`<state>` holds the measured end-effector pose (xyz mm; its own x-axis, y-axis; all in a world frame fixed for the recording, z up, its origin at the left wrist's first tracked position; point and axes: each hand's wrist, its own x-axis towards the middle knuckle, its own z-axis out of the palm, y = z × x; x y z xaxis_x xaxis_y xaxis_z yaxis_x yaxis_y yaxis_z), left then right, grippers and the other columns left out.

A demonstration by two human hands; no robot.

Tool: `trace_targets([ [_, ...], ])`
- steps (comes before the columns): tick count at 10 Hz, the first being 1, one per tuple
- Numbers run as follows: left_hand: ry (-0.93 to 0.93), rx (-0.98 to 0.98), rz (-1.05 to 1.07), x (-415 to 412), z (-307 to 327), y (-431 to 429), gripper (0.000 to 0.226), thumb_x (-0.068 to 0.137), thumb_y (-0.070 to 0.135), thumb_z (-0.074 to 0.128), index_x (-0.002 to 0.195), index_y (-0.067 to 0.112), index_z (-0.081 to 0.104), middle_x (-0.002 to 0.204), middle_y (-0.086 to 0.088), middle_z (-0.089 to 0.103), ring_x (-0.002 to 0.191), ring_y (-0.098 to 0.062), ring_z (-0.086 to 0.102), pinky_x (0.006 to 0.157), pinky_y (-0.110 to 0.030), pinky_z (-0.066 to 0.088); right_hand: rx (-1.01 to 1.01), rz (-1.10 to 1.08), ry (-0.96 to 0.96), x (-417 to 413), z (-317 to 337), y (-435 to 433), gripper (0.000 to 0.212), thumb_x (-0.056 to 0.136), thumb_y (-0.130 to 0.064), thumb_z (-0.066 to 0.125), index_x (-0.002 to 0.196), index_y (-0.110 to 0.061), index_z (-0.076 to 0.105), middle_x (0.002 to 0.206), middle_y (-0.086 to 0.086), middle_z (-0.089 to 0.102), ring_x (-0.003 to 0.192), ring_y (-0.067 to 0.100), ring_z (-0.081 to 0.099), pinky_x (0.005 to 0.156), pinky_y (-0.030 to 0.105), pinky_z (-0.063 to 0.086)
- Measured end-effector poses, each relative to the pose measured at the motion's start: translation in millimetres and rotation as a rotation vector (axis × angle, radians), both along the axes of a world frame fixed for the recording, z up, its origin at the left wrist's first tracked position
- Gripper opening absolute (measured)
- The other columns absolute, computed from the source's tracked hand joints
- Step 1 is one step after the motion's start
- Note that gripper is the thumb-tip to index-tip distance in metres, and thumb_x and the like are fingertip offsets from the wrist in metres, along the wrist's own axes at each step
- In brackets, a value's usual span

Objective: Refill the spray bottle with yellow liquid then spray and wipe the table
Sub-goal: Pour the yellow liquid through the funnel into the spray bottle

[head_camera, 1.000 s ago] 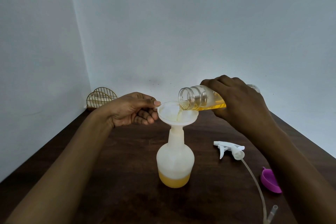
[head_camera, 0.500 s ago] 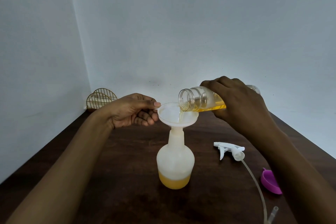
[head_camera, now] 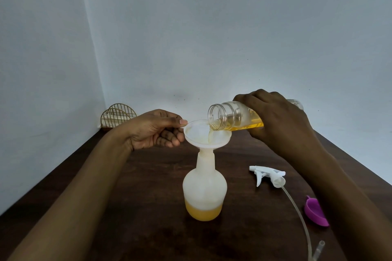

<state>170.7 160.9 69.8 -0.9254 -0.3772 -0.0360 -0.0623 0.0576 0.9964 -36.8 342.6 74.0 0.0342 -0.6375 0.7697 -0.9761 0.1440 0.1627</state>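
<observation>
A white translucent spray bottle (head_camera: pixel 204 188) stands on the dark wooden table (head_camera: pixel 148 229) with yellow liquid in its bottom. A white funnel (head_camera: pixel 197 135) sits in its neck. My left hand (head_camera: pixel 154 129) pinches the funnel's rim tab on the left. My right hand (head_camera: pixel 275 118) grips a clear jar (head_camera: pixel 229 115) tipped on its side over the funnel, and yellow liquid runs from its mouth into the funnel. The white spray head (head_camera: pixel 268 175) with its long tube lies on the table to the right.
A purple lid (head_camera: pixel 315 212) lies at the right, near my right forearm. A gold wire rack (head_camera: pixel 116 117) stands in the far left corner against the wall. Walls close off the table at the back and left.
The liquid level in the spray bottle has risen slightly while the pouring goes on. Both hands have stayed almost still.
</observation>
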Motion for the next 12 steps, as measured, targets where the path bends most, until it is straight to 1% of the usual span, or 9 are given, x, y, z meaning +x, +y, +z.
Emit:
trace_targets([
  [1, 0.001, 0.002, 0.006, -0.2, 0.2, 0.0, 0.040, 0.045, 0.040, 0.089, 0.065, 0.010, 0.071, 0.060, -0.008, 0.067, 0.047, -0.011, 0.064, 0.043, -0.018, 0.052, -0.006, -0.006, 0.010, 0.6, 0.2, -0.2, 0.061, 0.062, -0.008, 0.076, 0.116, -0.029, 0.059, 0.100, -0.005, 0.063, 0.086, 0.023, 0.059, 0.054, 0.024, 0.034],
  [3, 0.000, 0.003, 0.008, -0.1, -0.2, -0.5, 0.041, 0.045, 0.041, 0.089, 0.065, 0.010, 0.071, 0.061, -0.008, 0.068, 0.047, -0.011, 0.064, 0.043, -0.018, 0.052, -0.006, -0.005, 0.013, 0.7, 0.3, -0.4, 0.062, 0.061, -0.008, 0.077, 0.116, -0.028, 0.059, 0.101, -0.005, 0.063, 0.086, 0.023, 0.059, 0.053, 0.024, 0.036],
  [5, -0.001, 0.003, 0.008, -1.0, 0.1, 0.3, 0.043, 0.043, 0.041, 0.090, 0.065, 0.010, 0.071, 0.060, -0.008, 0.068, 0.047, -0.011, 0.065, 0.043, -0.018, 0.052, -0.006, -0.015, 0.020, 0.5, 0.3, 0.6, 0.061, 0.062, -0.008, 0.077, 0.117, -0.029, 0.059, 0.101, -0.005, 0.063, 0.086, 0.022, 0.059, 0.053, 0.023, 0.034],
  [7, 0.000, 0.010, 0.008, -1.3, 0.5, -0.4, 0.043, 0.044, 0.040, 0.090, 0.066, 0.009, 0.071, 0.061, -0.009, 0.068, 0.047, -0.011, 0.065, 0.043, -0.018, 0.053, -0.004, -0.007, 0.014, 0.1, 1.0, 0.5, 0.061, 0.062, -0.006, 0.076, 0.117, -0.028, 0.059, 0.101, -0.004, 0.063, 0.087, 0.023, 0.059, 0.053, 0.024, 0.035],
  [9, 0.000, 0.015, 0.006, -0.6, 0.1, -0.5, 0.042, 0.045, 0.039, 0.090, 0.066, 0.009, 0.071, 0.061, -0.009, 0.068, 0.047, -0.011, 0.065, 0.043, -0.018, 0.053, 0.002, -0.014, 0.012, 0.4, 0.6, 0.6, 0.061, 0.063, -0.009, 0.076, 0.118, -0.029, 0.059, 0.102, -0.005, 0.063, 0.088, 0.023, 0.059, 0.053, 0.025, 0.035],
  [12, 0.006, 0.000, -0.003, -0.4, -0.1, 0.1, 0.039, 0.048, 0.040, 0.088, 0.065, 0.009, 0.071, 0.062, -0.009, 0.068, 0.047, -0.011, 0.065, 0.043, -0.017, 0.052, -0.004, -0.011, 0.014, 0.7, 0.4, 1.0, 0.061, 0.061, -0.006, 0.076, 0.117, -0.027, 0.060, 0.100, -0.004, 0.064, 0.086, 0.024, 0.059, 0.054, 0.024, 0.033],
])
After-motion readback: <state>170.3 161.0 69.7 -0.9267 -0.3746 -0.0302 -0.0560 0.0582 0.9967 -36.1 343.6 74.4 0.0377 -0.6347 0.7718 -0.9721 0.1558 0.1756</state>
